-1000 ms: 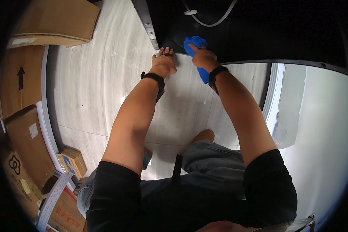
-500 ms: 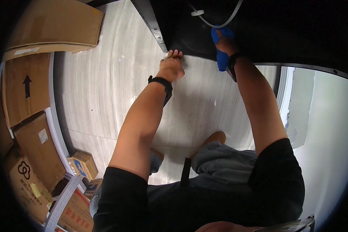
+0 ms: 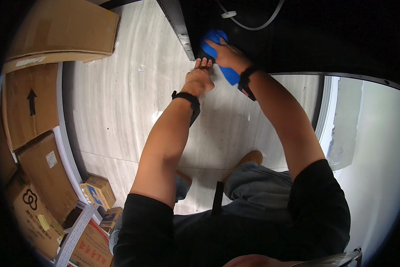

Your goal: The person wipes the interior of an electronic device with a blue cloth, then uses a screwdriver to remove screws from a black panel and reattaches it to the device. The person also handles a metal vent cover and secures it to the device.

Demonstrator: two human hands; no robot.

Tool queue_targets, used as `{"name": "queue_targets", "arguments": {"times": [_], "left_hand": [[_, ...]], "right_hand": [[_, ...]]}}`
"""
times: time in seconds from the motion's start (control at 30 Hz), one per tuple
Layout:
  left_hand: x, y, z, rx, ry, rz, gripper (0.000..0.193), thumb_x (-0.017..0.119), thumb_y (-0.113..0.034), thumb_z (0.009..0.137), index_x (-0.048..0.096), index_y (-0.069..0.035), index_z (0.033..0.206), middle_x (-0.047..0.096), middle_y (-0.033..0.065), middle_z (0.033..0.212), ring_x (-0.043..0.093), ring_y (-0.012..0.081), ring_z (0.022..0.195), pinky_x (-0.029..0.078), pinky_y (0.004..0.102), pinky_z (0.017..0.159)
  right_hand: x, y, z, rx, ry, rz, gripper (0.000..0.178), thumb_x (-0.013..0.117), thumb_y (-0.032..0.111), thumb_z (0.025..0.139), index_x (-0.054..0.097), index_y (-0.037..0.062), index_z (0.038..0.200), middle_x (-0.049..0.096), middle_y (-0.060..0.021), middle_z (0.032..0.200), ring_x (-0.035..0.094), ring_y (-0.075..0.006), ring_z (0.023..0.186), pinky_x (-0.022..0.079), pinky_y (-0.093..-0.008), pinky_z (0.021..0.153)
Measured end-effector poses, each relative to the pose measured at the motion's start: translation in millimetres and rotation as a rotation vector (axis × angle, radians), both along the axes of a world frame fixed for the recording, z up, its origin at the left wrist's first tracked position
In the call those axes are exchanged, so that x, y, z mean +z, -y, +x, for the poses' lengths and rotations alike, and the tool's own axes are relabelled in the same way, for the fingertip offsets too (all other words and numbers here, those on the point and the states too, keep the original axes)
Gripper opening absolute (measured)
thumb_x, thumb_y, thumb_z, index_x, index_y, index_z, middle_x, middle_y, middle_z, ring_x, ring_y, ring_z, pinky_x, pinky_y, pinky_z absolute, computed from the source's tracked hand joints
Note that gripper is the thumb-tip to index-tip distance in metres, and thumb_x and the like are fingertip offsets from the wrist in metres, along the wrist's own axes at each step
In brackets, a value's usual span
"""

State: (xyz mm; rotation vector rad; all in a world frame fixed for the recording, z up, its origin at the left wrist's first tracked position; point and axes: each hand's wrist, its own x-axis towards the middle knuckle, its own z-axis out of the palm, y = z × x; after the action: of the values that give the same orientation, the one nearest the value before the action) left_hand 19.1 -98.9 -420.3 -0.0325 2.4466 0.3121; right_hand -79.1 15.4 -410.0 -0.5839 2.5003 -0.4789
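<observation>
My left hand point(image 3: 199, 79) grips the front edge of a large black cabinet point(image 3: 293, 53) near its corner, its fingertips lying over the rim. Just beyond and to the right, my right hand point(image 3: 229, 54) is closed on a blue cloth point(image 3: 214, 36) and presses it against the dark inner surface. One end of the cloth hangs below my palm, over the cabinet edge. A grey tube point(image 3: 258, 28) with a white round piece point(image 3: 229, 14) curves across the dark interior above the right hand. Much of that interior is too dark to make out.
Cardboard boxes point(image 3: 31, 104) line the left side, with small cartons point(image 3: 98, 191) by a white perforated shelf post point(image 3: 77, 231). Pale wood-look floor point(image 3: 115, 111) lies between them and the cabinet. A light wall point(image 3: 378, 147) stands at the right.
My right hand has slid left with the blue cloth, from the middle of the dark surface to the corner beside my left hand. The left hand keeps its place at the edge.
</observation>
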Motion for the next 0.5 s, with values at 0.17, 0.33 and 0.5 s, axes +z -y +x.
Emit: {"name": "queue_targets", "arguments": {"times": [0.17,0.33,0.5], "left_hand": [[17,0,2,0.021,0.045,0.037,0.069,0.052,-0.015,0.077,0.034,-0.014,0.144,0.023,0.0041,0.155,0.009,0.0197,0.145,0.034,0.0385,0.108],[17,5,1,0.024,0.094,0.009,0.059,0.052,-0.014,0.077,0.046,-0.011,0.136,0.040,0.0062,0.146,0.022,0.0216,0.142,0.040,0.0379,0.102],[2,27,38,-0.037,-0.447,0.177,0.037,0.056,-0.011,0.072,0.064,-0.007,0.108,0.059,0.0124,0.123,0.048,0.0279,0.124,0.042,0.0369,0.100]], "right_hand": [[19,42,6,0.066,0.026,0.229,0.059,0.063,0.025,0.082,0.044,0.0353,0.137,0.025,-0.0149,0.151,0.041,-0.0380,0.129,0.040,-0.0479,0.102],[14,34,29,0.127,-0.003,0.239,0.058,0.068,0.027,0.081,0.047,0.0384,0.134,0.019,-0.0117,0.153,0.041,-0.0375,0.128,0.040,-0.0504,0.100],[15,29,49,0.075,-0.031,0.242,0.064,0.067,0.028,0.082,0.041,0.0424,0.138,0.014,-0.0108,0.155,0.045,-0.0396,0.124,0.042,-0.0495,0.097]]}}
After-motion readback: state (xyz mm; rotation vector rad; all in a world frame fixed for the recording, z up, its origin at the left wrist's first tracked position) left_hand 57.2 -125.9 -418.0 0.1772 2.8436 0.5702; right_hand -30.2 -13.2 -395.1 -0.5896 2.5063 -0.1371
